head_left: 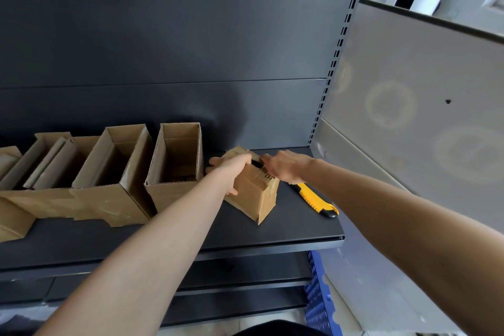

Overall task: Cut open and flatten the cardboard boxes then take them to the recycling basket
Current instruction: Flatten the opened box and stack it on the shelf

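The small cardboard box sits on the dark shelf, tilted with one corner towards the person, and both hands are on its top. The left grip is wrapped over the box's left upper edge, fingers curled over the far side and thumb pressed down the near face. The right grip pinches the opposite top flap, fingers hooked in at the seam. A dark gap shows between the two grips where the top has parted, with torn tape below it; what is inside the box cannot be made out. Just beneath and to the right of the right grip a yellow and black utility knife lies flat on the shelf, apart from the box. Directly left of the left grip stands an open box, its top gaping; its bottom is shadowed and shows only folded flaps. Further left from that grip is a second open box, dark inside, and beyond it more boxes holding what look like flat brown sheets stood on edge. Below the right grip, under the shelf's end, a blue perforated crate shows; its contents are hidden.
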Motion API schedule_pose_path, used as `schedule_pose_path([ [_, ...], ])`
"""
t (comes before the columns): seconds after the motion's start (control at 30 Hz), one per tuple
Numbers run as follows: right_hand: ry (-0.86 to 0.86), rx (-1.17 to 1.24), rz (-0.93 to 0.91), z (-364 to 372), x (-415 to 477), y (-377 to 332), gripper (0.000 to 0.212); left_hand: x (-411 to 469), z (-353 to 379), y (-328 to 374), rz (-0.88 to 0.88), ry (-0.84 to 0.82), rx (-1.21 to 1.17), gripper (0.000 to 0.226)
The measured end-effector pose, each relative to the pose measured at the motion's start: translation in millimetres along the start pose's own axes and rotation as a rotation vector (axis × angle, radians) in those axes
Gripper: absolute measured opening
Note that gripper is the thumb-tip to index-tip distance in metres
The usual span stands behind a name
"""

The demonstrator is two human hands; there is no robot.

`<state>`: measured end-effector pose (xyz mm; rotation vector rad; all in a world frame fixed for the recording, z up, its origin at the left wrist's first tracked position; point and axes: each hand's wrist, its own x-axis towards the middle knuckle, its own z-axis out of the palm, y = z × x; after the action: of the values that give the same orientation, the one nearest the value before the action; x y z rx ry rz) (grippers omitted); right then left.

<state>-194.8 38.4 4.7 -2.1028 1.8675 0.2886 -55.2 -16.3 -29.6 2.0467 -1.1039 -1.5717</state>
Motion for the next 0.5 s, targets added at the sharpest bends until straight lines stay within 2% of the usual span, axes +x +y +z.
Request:
schedule_pose_path([
  [0.13,-0.007,0.109,-0.074,0,4,6,0.03,2,7,1,0.037,0.054,-0.045,0.082],
  [0.27,0.009,0.241,-0.076,2,6,14,0.028,5,2,4,0.055,-0.006,0.052,0.077],
  [0.5,-0.004,0.25,-0.086,0,7,4,0.031,4,2,12,0.028,0.007,0.127,0.075],
])
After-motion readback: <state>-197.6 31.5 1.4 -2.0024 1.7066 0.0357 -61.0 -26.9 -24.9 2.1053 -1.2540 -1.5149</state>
